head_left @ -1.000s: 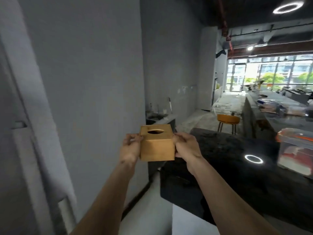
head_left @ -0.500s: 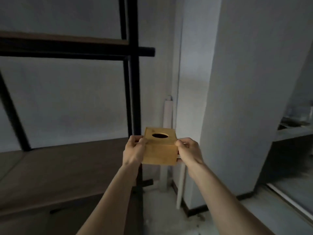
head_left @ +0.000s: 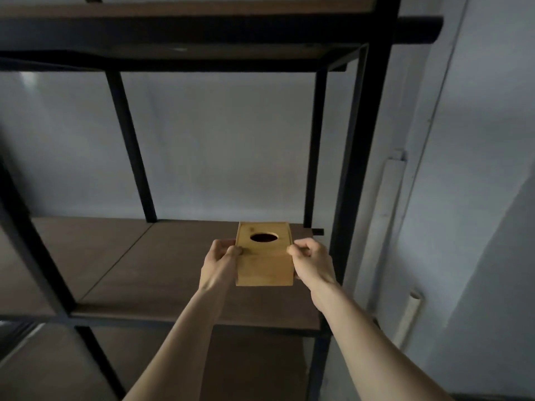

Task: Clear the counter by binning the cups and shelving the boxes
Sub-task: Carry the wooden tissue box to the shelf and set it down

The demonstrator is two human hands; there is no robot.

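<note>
Both hands are on the wooden box (head_left: pixel 264 256) here, a small square thing with an oval hole in its top. The left hand (head_left: pixel 217 266) grips the left side, thumb lying over the top edge, fingers wrapped round out of view. The right hand (head_left: pixel 313 263) clamps the right side, fingers curled at the top corner. The box sits level between them, held over the right end of the brown shelf board (head_left: pixel 150 264), inside the black metal rack (head_left: pixel 364 157). Whether its base touches the board or hangs just above it, the dim light makes hard to call. An upper shelf (head_left: pixel 185 33) runs across overhead. A grey wall (head_left: pixel 220 140) stands behind the rack, and to the right a pale pipe (head_left: pixel 385 221) runs down the wall.
</note>
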